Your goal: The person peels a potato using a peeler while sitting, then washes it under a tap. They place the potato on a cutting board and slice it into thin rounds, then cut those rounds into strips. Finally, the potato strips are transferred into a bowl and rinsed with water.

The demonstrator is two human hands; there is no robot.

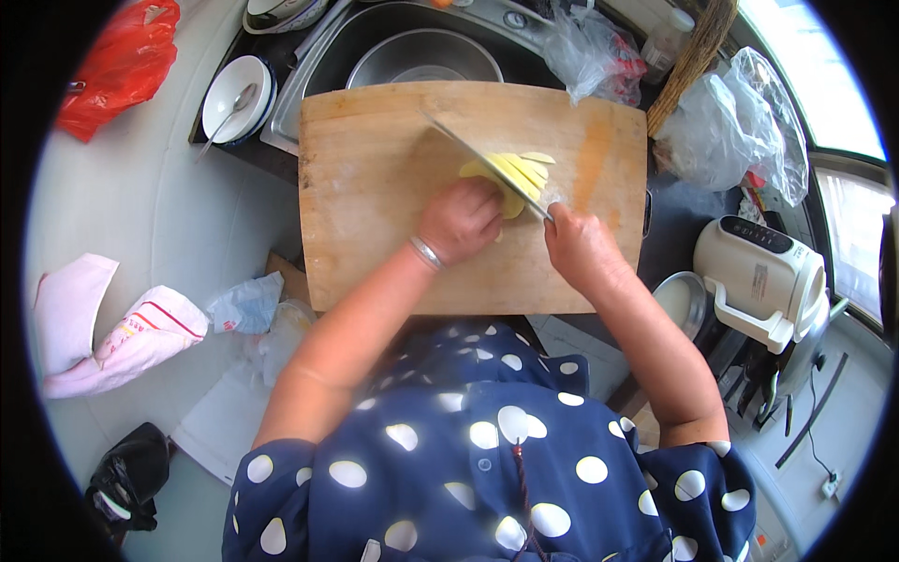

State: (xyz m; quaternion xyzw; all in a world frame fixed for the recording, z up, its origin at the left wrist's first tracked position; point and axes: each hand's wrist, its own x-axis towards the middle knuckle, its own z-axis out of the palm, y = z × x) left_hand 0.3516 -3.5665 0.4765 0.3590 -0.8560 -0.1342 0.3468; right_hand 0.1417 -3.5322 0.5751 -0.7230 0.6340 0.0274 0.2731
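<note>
On a wooden cutting board (365, 168) lies a pale yellow vegetable, perhaps potato, partly cut into slices (523, 168). My left hand (463, 216), with a silver bracelet at the wrist, presses on the uncut part with curled fingers. A kitchen knife (484, 160) is gripped by the handle in my right hand (581, 242). Its blade slants up and left across the vegetable, close to my left fingertips. Cut slices fan out to the right of the blade. My left hand covers part of the vegetable, and the knife handle is hidden in my right fist.
Behind the board, a steel basin (428, 60) sits in the sink (330, 53). White bowls with a spoon (239, 98) stand at left. Plastic bags (716, 130) and a cream-coloured appliance (758, 274) are at right. A metal bowl (680, 298) stands beside the appliance.
</note>
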